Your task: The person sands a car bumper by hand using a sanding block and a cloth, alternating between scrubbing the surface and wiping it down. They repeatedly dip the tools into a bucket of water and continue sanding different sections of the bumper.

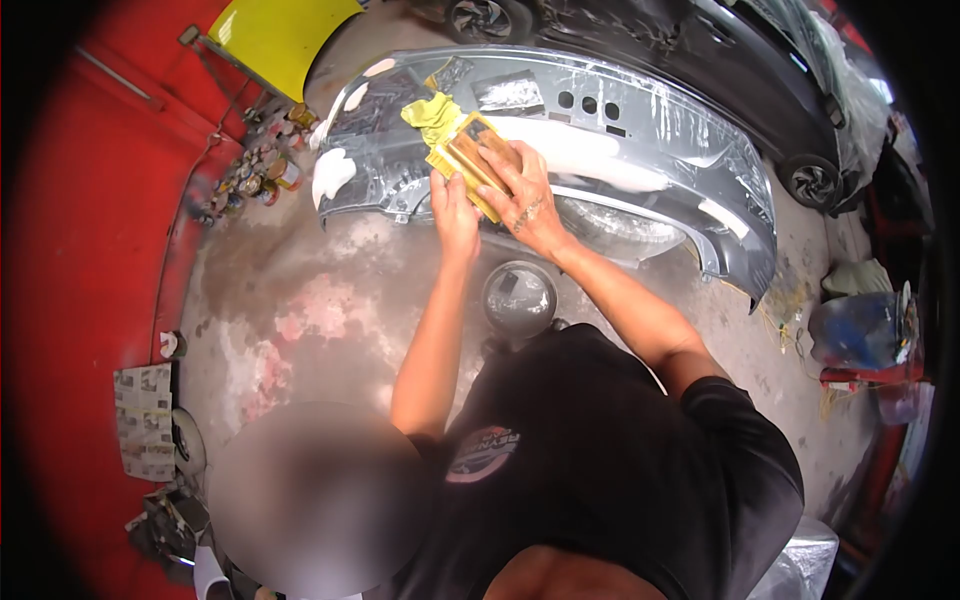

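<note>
My right hand [528, 200] has its fingers over a brown sanding block [468, 150] with yellow sandpaper around its edges. At the near left end of the block, my left hand [455, 212] grips the yellow sandpaper edge with thumb and fingers. Both hands are above the near left part of a grey car bumper [680, 125], which has white filler patches [610, 165] and scuffed areas. A crumpled yellow cloth or paper [432, 117] overlaps the bumper just beyond the block. Nearby on the bumper lies a dark, shiny flat sheet [508, 94].
A dark car [680, 45] stands behind the bumper, partly under plastic sheeting. Several cans [265, 180] line the red wall [90, 250] at left, below a yellow panel [275, 40]. A round bowl [520, 298] is close to my body. At right stands a blue-stained tub [860, 330].
</note>
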